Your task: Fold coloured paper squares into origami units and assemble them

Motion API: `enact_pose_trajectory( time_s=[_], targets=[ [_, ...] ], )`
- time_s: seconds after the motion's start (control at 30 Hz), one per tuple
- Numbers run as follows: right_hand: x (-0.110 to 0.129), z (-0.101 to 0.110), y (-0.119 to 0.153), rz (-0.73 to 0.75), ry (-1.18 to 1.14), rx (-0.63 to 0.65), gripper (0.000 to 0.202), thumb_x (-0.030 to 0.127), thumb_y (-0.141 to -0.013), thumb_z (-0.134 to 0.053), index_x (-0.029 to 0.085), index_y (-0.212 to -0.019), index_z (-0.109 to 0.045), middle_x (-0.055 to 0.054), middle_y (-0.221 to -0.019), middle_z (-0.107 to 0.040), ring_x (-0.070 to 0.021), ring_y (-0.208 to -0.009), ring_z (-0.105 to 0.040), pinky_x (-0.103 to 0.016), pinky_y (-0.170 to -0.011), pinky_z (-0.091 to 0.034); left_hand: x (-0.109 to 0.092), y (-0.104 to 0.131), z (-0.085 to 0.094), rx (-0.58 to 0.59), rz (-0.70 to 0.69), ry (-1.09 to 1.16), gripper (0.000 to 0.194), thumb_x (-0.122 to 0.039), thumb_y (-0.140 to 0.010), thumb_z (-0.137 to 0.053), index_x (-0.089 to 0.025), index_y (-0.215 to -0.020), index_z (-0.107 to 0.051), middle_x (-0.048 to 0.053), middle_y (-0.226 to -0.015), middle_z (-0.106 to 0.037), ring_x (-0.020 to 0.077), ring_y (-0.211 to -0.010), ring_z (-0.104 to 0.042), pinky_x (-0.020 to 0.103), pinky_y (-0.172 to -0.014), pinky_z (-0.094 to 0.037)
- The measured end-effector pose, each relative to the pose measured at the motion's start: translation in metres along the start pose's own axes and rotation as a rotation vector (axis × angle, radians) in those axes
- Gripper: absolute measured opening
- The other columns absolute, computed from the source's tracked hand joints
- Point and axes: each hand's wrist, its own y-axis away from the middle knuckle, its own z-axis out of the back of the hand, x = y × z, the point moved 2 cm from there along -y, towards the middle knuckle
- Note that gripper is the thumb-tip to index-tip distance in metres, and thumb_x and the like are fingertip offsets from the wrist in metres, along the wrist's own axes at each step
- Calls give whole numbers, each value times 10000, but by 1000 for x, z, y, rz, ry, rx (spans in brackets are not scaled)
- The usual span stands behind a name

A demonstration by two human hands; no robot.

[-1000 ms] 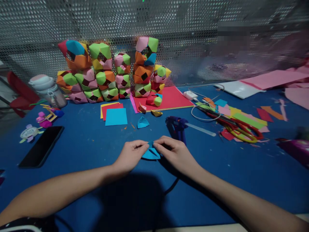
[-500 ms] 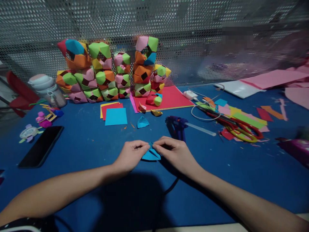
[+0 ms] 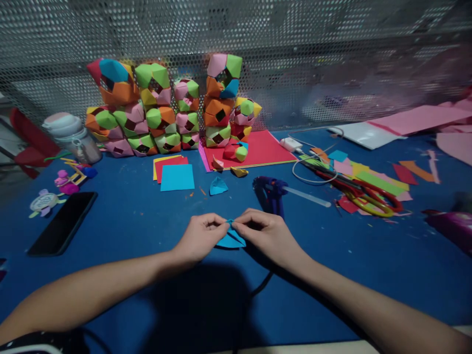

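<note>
Between my two hands is a small piece of folded blue paper [image 3: 230,240], its wide lower edge toward me. My left hand [image 3: 201,236] pinches its upper left side between thumb and forefinger. From the other side, my right hand [image 3: 266,233] pinches the upper right; the fingertips hide part of the top. A second folded blue paper piece [image 3: 219,186] lies just beyond my hands. The blue glue gun [image 3: 273,191] stands behind my right hand, a clear glue stick [image 3: 308,196] poking out of it. Left of that, square paper sheets [image 3: 177,177] lie stacked, blue on top.
Stacked paper modules [image 3: 158,120] line the back against a perforated metal panel [image 3: 280,59]. Scissors [image 3: 372,199] rest on paper scraps [image 3: 379,182] at right. A phone [image 3: 63,223] and a bottle [image 3: 79,140] are at left. A dark cable [image 3: 262,285] runs toward me.
The folded blue paper has tilted slightly between my fingertips, and its top edge shows a little differently. Both hands have stayed almost in place, still pinching it.
</note>
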Motion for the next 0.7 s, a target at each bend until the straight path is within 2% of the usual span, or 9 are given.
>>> enact_pose_trajectory(
  time_s=[0.2,0.37,0.53,0.7],
  targets=[
    [-1,-3,0,-31,9,-2,186,299,-798,-581,169,-691,-660,-11,-659,-599,-127,-611,-537,-249,-564,-411,2,0,-1,23,18,17,151,-266,-714,-614,-118,-691,-598,-6,-612,-561,76,-545,-458,210,-548,-357],
    [3,-2,0,-5,23,19,140,283,-806,-575,170,-793,-657,-13,-716,-601,-123,-636,-542,-238,-567,-418,-1,1,-1,17,19,17,155,-271,-692,-622,-126,-657,-581,-21,-577,-525,70,-526,-420,201,-517,-315],
    [3,-2,1,41,59,4,160,253,-830,-548,175,-709,-617,0,-665,-570,-116,-611,-516,-237,-572,-409,-3,2,-3,36,19,-14,161,-268,-696,-614,-132,-626,-565,-32,-553,-498,67,-510,-401,204,-508,-297],
    [4,-1,0,47,53,6,166,272,-842,-537,175,-730,-612,0,-691,-568,-117,-641,-514,-235,-594,-402,-4,2,-3,39,3,-34,167,-283,-711,-604,-133,-647,-570,-29,-568,-497,75,-522,-402,212,-518,-298]
  ],
)
